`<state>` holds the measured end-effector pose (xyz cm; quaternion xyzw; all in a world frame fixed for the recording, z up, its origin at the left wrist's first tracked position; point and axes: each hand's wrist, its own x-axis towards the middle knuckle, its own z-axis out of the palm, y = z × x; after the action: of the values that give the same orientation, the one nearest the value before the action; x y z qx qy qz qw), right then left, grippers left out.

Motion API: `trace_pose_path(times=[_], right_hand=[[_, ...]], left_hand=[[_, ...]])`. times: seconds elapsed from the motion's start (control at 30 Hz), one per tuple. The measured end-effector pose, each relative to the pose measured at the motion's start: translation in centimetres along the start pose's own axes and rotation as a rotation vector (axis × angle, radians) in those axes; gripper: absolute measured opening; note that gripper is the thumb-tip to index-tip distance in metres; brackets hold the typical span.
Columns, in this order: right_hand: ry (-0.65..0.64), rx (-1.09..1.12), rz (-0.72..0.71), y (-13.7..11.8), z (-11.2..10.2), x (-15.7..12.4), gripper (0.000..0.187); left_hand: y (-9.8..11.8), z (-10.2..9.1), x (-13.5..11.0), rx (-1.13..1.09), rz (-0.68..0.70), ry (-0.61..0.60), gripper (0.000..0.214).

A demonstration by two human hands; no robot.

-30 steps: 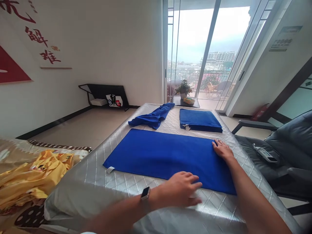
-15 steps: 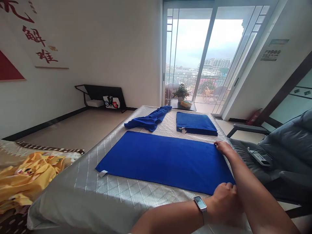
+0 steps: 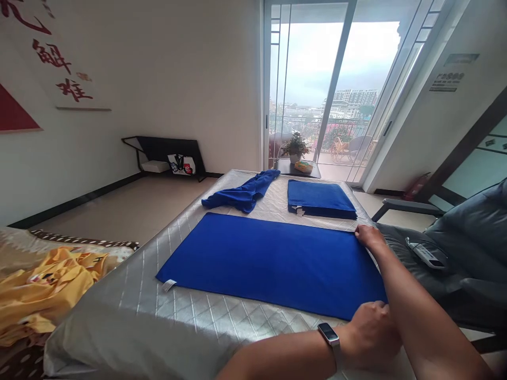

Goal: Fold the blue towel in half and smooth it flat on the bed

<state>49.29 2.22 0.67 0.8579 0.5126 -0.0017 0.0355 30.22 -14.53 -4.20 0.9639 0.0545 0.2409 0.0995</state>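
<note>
A blue towel (image 3: 269, 261) lies spread flat in a long rectangle, a white tag at its near left corner. My right hand (image 3: 369, 236) pinches its far right corner. At the near right corner is my left hand (image 3: 374, 324), closed on the edge with its fingertips hidden and a watch (image 3: 328, 333) on the wrist. Beyond the towel sits a stack of folded blue towels (image 3: 321, 198) with white tags showing. A crumpled blue towel (image 3: 244, 192) lies to the left of that stack.
Everything blue rests on a silver quilted mattress (image 3: 198, 311). A grey armchair (image 3: 459, 232) holding a white power strip (image 3: 425, 254) stands at the right. Yellow clothing (image 3: 59, 279) lies on the left. A small table (image 3: 293, 170) with a potted plant stands behind.
Both hands appear slightly farther right, along with the right end of the spread towel. My hold on its two corners stays the same. The view has shifted a little.
</note>
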Motion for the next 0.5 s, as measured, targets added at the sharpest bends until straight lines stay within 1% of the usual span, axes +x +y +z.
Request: trace_pose_path(times=[0.1, 0.17, 0.27, 0.4, 0.5], right_hand=[[-0.006, -0.007, 0.002, 0.1, -0.5, 0.3, 0.034], [-0.005, -0.009, 0.011, 0.4, -0.7, 0.5, 0.034], [0.017, -0.001, 0.069, 1.1, -0.7, 0.6, 0.037], [0.022, 0.011, 0.134, 1.9, -0.5, 0.4, 0.039], [0.005, 0.013, 0.129, 2.3, -0.7, 0.1, 0.038]], left_hand=[[-0.3, 0.9, 0.5, -0.069, -0.08, 0.02, 0.014], [-0.4, 1.3, 0.7, -0.089, -0.052, 0.036, 0.014], [-0.3, 1.1, 0.9, -0.123, -0.023, 0.005, 0.018], [0.0, 0.6, 0.9, -0.221, -0.095, -0.033, 0.02], [0.1, 0.3, 1.2, -0.266, -0.103, -0.05, 0.018]])
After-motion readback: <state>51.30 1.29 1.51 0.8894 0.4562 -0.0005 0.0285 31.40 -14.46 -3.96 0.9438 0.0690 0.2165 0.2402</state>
